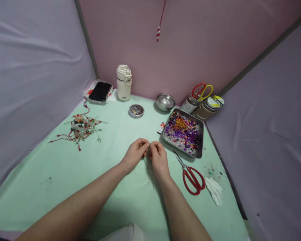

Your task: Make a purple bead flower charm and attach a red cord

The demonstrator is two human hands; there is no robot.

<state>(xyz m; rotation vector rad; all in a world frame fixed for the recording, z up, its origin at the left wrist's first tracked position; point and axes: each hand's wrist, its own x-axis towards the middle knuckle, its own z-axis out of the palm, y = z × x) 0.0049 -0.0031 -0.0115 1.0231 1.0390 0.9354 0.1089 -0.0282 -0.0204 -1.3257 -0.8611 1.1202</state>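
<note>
My left hand (136, 153) and my right hand (159, 159) meet over the middle of the table, fingertips almost touching. Both pinch a thin cord (145, 162), of which a short dark strand hangs below the fingers; the rest is hidden by them. Right of my right hand lies a pair of red-handled scissors (190, 174), blades pointing up and left. Beyond it is a metal tray (202, 142) of purple, clear, dark and orange beads with a tangle of orange cord on top. A small red and white box (161, 128) sits against the tray's left side.
Several finished beaded strings (82, 129) lie heaped at left. Along the back stand a phone (100, 91), a white bottle (124, 83), a round tin (136, 110), a steel bowl (165, 102) and jars (205, 108), one holding scissors. White gloves (214, 190) lie at right.
</note>
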